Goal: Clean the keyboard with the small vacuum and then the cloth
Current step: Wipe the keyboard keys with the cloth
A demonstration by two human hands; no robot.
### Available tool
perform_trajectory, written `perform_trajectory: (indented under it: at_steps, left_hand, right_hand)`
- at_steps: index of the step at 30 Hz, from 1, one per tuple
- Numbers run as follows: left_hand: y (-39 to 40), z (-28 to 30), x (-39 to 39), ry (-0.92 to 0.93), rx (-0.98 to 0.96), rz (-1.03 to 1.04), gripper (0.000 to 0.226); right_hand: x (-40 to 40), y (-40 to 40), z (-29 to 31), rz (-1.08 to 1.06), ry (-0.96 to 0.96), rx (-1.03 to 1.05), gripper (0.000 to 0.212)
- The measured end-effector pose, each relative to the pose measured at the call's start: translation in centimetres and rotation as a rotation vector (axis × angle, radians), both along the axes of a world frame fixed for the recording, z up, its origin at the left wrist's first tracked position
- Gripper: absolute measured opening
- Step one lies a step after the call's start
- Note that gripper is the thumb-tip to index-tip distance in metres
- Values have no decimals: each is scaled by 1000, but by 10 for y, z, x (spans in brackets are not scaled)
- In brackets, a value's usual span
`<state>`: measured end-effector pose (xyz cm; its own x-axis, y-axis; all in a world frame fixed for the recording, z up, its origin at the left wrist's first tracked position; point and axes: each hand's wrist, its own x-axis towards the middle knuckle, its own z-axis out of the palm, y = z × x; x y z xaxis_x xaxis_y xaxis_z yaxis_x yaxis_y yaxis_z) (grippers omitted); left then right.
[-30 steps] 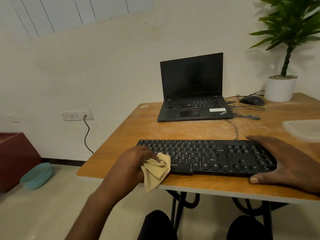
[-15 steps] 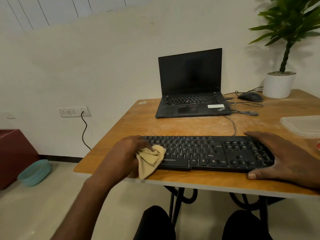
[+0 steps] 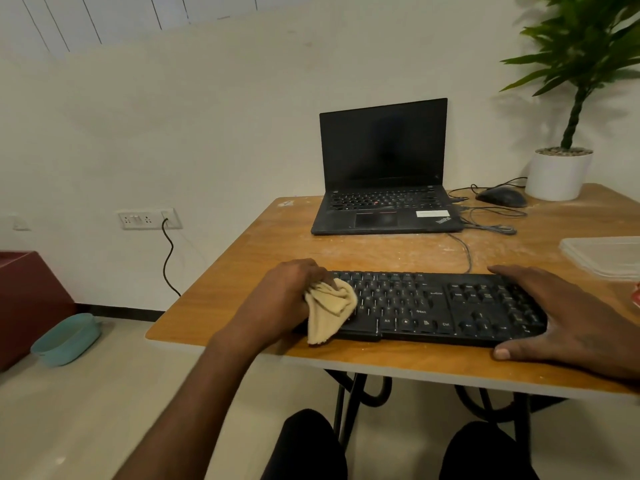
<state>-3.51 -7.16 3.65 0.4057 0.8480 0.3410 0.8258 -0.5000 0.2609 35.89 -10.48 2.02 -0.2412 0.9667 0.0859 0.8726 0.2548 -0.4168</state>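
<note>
Your left hand [image 3: 280, 299] grips the bunched cloth [image 3: 329, 308] against the keyboard's [image 3: 433, 306] left end; your right hand [image 3: 568, 317] rests flat, fingers straight, on its right end.

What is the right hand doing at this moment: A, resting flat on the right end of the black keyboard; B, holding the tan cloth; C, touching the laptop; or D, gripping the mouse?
A: the right hand lies with straight fingers over the number-pad end of the keyboard, while the left hand grips the cloth.
</note>
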Motion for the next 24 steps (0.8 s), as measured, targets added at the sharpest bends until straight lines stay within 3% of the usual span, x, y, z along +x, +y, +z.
perform_trajectory:
  at_steps: [6,11,18,24]
  left_hand:
    - [-4,4,-48,-8,-52,146,47]
    - [2,1,-17,-26,-5,42,34]
    - [15,1,13,-4,14,-15,38]
    - [17,5,-46,46,-18,154,42]
  right_hand:
    - [1,1,-2,-18,-10,-5,125]
    - [1,2,-1,-10,-14,3,124]
    - [0,1,-1,-14,-24,-4,123]
    - [1,0,-2,-19,-17,2,126]
